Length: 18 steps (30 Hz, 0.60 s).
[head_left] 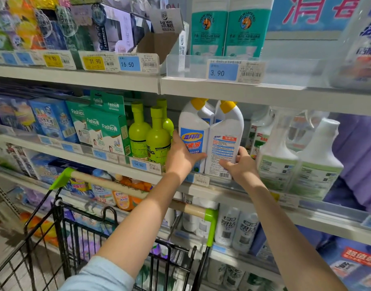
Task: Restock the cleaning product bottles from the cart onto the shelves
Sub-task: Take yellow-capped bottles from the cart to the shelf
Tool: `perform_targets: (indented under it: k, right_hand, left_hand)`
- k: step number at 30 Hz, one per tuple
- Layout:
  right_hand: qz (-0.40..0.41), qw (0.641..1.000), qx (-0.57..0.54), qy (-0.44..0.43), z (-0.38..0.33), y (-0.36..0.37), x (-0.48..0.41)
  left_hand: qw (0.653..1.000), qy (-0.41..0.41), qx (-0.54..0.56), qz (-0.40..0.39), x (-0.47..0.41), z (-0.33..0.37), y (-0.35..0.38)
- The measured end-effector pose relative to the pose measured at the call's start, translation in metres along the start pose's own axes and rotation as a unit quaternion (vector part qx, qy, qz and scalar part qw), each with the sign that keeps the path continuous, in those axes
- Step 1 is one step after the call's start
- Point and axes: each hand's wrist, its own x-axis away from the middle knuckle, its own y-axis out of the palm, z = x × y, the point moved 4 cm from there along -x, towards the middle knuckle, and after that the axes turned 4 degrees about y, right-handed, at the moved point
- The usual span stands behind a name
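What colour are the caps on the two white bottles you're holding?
Yellow caps on both white bottles, clearest in head view.

Top shelf edge first: the yellow price tag (93,61) reads 31.90; the blue price tag (129,64) just beside it says 16.50; further right, a third price tag (222,72) gives 3.90; above it, the teal-labelled bottles (208,28) carry SNOW LEOPARD arched over an emblem; the cardboard display box (167,24) shows 冰箱; the blue sign (315,11) has big red characters, the first being 消. Middle shelf now: the green boxes (104,127) all say Fashion; the lower price tag (138,164) reads 14.90; the front lime bottle (158,141) shows black letters NG, the rest hidden; the left yellow-capped bottle (192,137) bears 蓝月亮 on blue; the right yellow-capped bottle (224,143) shows a back label with a barcode, its print too small to read.
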Motion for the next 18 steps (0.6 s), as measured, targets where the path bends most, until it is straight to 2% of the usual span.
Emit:
perform_targets:
  k: [4, 13, 18]
  right_hand:
    - [0.002, 1.0, 0.008, 0.0, 0.0, 0.0, -0.001]
    - [-0.013, 1.0, 0.013, 0.006, 0.0, -0.003, -0.002]
    - [-0.016, 1.0, 0.003, 0.005, -0.001, -0.004, -0.001]
  left_hand:
    - [1.0, -0.004, -0.023, 0.009, 0.0, 0.001, -0.001]
    - [0.998, -0.028, 0.019, -0.061, -0.009, -0.007, -0.013]
    - [0.995, -0.025, 0.002, -0.097, -0.016, -0.008, -0.021]
